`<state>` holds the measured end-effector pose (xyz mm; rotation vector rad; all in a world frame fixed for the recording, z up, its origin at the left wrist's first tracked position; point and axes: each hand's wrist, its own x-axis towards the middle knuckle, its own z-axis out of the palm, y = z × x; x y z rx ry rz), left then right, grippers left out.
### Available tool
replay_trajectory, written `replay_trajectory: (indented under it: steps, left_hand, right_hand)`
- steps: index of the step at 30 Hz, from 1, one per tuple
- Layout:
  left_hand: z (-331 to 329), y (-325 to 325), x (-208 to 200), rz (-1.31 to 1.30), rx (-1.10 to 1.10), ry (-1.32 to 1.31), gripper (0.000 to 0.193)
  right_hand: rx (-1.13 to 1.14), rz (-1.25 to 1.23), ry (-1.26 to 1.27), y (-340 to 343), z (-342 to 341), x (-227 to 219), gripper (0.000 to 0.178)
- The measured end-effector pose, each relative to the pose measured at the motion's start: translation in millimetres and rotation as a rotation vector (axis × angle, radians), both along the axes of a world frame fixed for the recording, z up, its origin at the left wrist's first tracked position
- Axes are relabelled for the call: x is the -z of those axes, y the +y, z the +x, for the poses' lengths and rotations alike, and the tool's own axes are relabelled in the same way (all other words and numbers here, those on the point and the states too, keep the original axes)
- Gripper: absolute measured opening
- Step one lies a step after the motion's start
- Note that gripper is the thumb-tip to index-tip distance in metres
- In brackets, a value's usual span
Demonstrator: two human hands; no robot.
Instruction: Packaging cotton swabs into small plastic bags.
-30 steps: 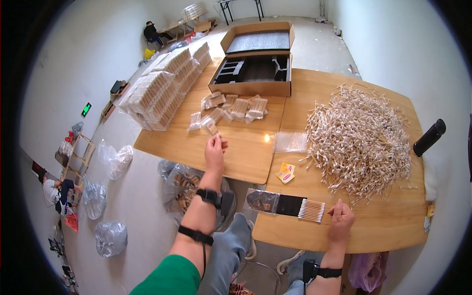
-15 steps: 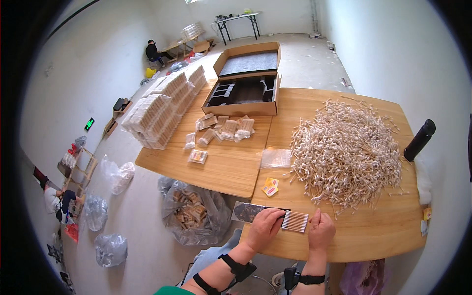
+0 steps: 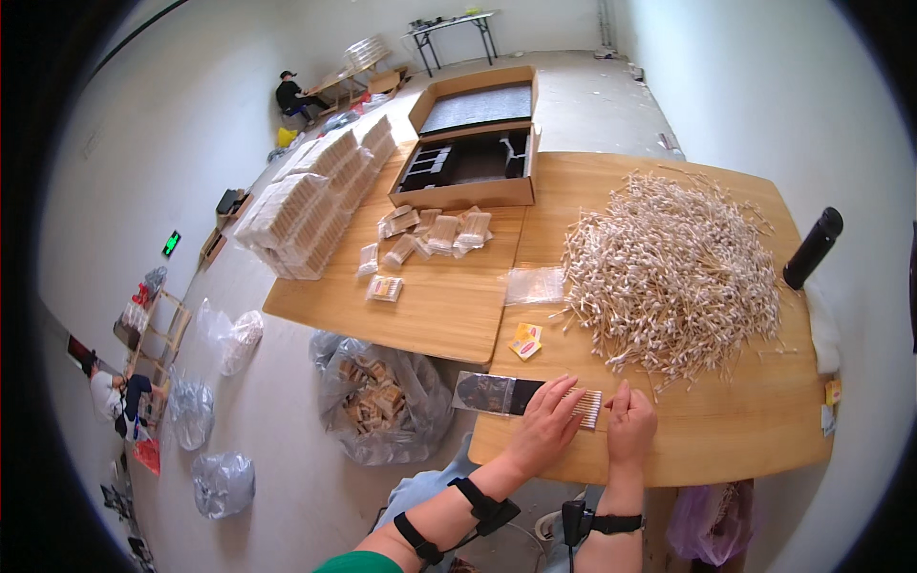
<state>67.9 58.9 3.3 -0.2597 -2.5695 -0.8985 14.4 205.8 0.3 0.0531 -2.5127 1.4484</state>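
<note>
A row of cotton swabs [image 3: 589, 409] lies side by side near the table's front edge. My left hand [image 3: 546, 420] rests flat over its left part, fingers stretched out. From under that hand a black strip [image 3: 524, 395] reaches left into a clear plastic bag [image 3: 481, 392]. Beside the row's right end, my right hand [image 3: 631, 427] is closed with the thumb up; whatever is inside the fingers, if anything, is hidden. Beyond the hands are small yellow-and-white cards [image 3: 525, 341] and flat clear bags [image 3: 535, 286]. A large heap of loose cotton swabs [image 3: 678, 277] covers the right side.
Packed swab bundles [image 3: 439, 232] lie behind on the left, near stacked packs [image 3: 310, 205] and an open cardboard box [image 3: 463, 196]. A black bottle [image 3: 814, 248] stands at the right edge. Below the table is a grey bag of packs [image 3: 380, 401]. Two people sit farther off.
My left hand has slid right and flattened over the swab row, covering more of it and exposing more of the black strip. My right hand stays closed at the row's right end.
</note>
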Motion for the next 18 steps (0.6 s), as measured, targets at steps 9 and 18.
replay_trajectory:
  steps: [9,18]
  left_hand:
    - [-24,17,14,-0.012,0.068,0.019,0.051]
    - [-33,-4,14,-0.035,0.058,-0.047,0.054]
  right_hand:
    - [0.012,-0.168,-0.058,10,5,2,0.043]
    - [-0.053,-0.24,-0.068,15,2,-8,0.037]
